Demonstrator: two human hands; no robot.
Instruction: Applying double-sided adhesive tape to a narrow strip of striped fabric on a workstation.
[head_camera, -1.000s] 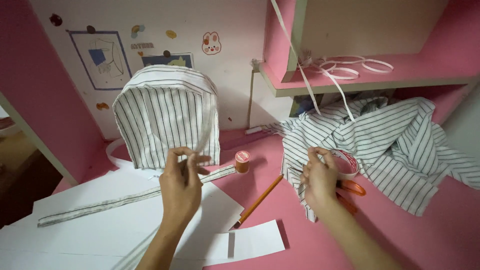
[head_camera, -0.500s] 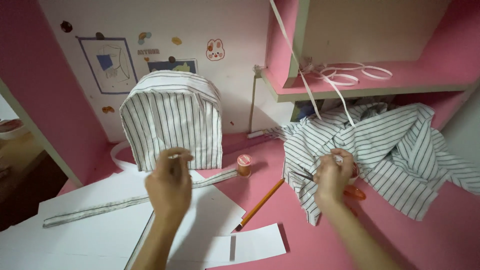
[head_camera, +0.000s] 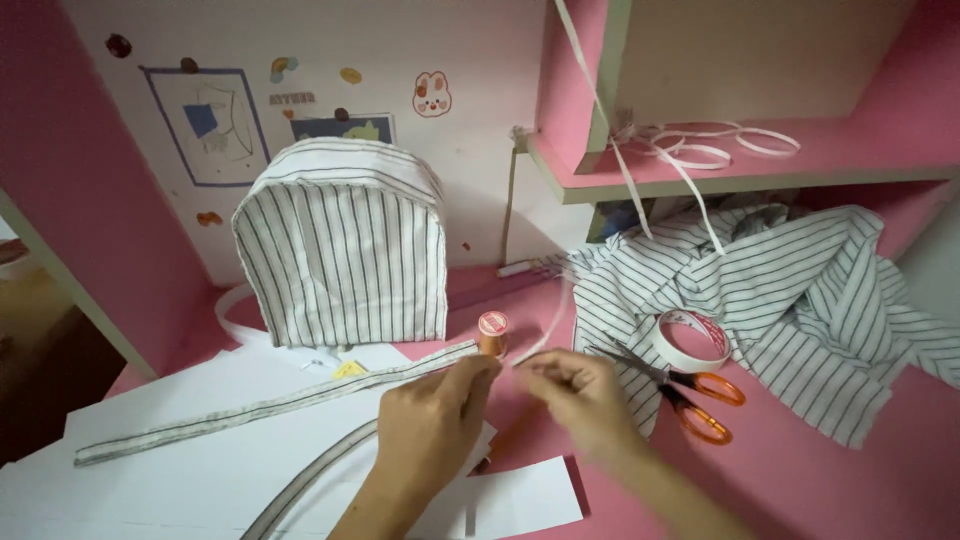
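A long striped fabric strip (head_camera: 270, 405) lies across white paper (head_camera: 180, 480). The left hand (head_camera: 430, 435) pinches its end beside an orange thread spool (head_camera: 492, 333); the right hand (head_camera: 580, 400), blurred, seems pinched on something thin. Orange-handled scissors (head_camera: 690, 395) lie further right.
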